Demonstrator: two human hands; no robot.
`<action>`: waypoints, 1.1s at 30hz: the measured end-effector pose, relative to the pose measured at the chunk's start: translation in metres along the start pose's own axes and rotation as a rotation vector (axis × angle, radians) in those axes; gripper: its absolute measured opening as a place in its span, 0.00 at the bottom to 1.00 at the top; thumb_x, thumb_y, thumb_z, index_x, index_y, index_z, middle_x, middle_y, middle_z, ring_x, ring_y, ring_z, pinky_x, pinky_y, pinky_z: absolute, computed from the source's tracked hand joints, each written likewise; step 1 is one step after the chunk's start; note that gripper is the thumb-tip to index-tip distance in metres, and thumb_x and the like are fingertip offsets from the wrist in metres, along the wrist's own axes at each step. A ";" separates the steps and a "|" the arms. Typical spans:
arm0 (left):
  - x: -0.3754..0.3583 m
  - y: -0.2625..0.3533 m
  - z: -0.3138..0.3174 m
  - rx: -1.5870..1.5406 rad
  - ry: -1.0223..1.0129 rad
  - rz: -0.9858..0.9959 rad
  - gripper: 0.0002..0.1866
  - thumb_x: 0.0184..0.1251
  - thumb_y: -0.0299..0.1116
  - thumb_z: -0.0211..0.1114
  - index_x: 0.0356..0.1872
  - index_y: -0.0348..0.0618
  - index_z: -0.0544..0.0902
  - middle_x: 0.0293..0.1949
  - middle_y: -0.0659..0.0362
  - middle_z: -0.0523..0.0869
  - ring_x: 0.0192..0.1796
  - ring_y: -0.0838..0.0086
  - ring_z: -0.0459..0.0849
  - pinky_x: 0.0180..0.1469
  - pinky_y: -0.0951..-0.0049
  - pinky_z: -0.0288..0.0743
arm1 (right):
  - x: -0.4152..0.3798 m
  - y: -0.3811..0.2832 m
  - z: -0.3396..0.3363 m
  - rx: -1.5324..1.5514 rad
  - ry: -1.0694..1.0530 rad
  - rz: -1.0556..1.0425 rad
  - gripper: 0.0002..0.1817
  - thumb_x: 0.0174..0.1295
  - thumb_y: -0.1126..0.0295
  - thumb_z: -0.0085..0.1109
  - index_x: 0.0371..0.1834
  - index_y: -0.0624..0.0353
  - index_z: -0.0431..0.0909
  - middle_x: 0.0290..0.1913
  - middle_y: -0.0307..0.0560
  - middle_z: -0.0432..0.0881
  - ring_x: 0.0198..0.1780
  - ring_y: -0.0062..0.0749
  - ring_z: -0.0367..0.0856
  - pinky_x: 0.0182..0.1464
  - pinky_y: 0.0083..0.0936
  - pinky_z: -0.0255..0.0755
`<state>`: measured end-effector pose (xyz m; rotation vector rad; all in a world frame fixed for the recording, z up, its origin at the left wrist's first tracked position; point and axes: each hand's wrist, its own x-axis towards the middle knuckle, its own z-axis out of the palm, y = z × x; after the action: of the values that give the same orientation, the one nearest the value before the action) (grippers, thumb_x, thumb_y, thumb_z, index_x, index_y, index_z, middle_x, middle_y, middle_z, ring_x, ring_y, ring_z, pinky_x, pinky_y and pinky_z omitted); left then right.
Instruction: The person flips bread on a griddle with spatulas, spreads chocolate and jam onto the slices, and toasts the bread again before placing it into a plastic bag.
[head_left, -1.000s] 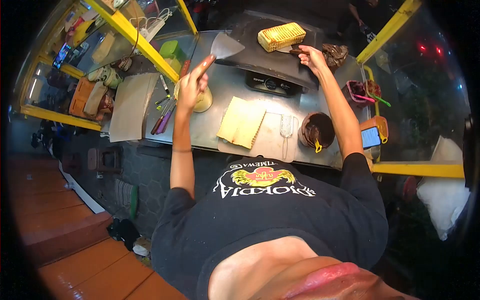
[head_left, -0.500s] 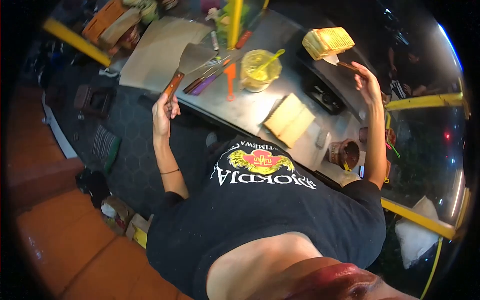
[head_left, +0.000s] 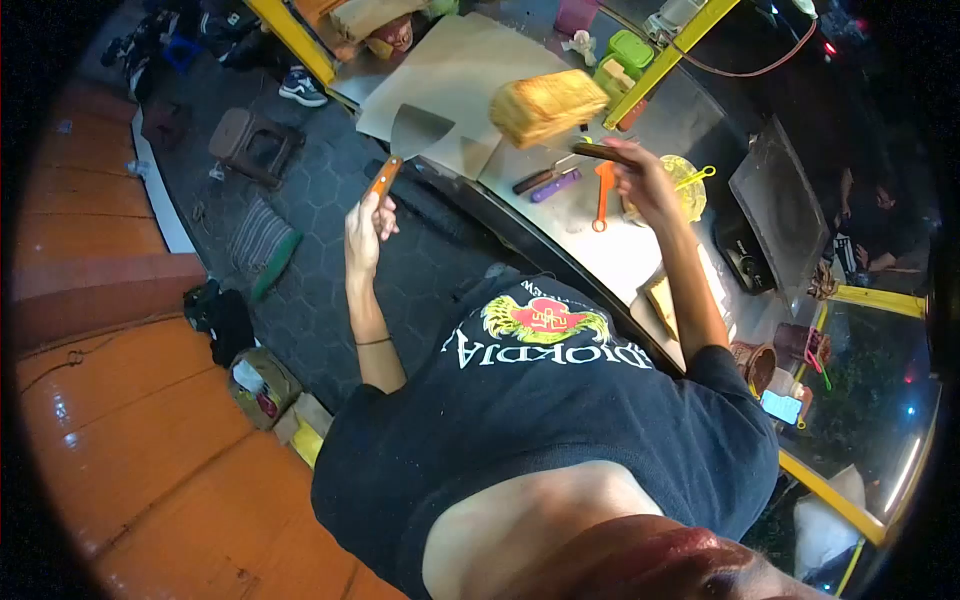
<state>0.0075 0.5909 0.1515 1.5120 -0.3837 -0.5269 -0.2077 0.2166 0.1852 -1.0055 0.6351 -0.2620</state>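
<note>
My left hand [head_left: 368,235] is closed around the wooden handle of a wide metal scraper [head_left: 418,130], its blade pointing up beside the counter's edge. In my right hand [head_left: 645,185] is a dark-handled spatula [head_left: 605,153]. A browned block of toasted bread [head_left: 548,105] rides at its front end above the counter, slightly blurred; the spatula's blade is hidden. Below the bread lie a purple-handled tool [head_left: 556,186] and an orange utensil [head_left: 602,195]. A tub of yellow spread [head_left: 690,180] with a yellow-green utensil stands partly behind my right hand. Pale bread [head_left: 662,302] shows partly beside my right forearm.
A beige sheet [head_left: 460,75] covers the counter's far left part. A dark flat griddle [head_left: 780,195] stands to the right, and yellow posts [head_left: 670,65] frame the stall. On the floor at left are a stool [head_left: 250,145] and a striped cloth [head_left: 265,245]. People are nearby.
My right hand has carried the bread on its spatula leftward, from over the griddle side to over the counter's left part. My view has turned, and the left hand still grips the scraper.
</note>
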 end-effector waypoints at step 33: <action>-0.072 -0.065 0.585 -0.487 -0.842 -0.470 0.23 0.70 0.55 0.57 0.35 0.42 0.78 0.22 0.65 0.75 0.19 0.80 0.72 0.20 0.77 0.68 | -0.209 -0.018 -0.366 0.049 0.822 -0.418 0.20 0.67 0.58 0.58 0.54 0.60 0.74 0.31 0.53 0.85 0.16 0.24 0.75 0.16 0.20 0.68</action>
<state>-0.3790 0.1434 0.1134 0.8378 -0.4923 -1.5251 -0.5934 0.0513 0.1401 -0.9608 1.1449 -1.0878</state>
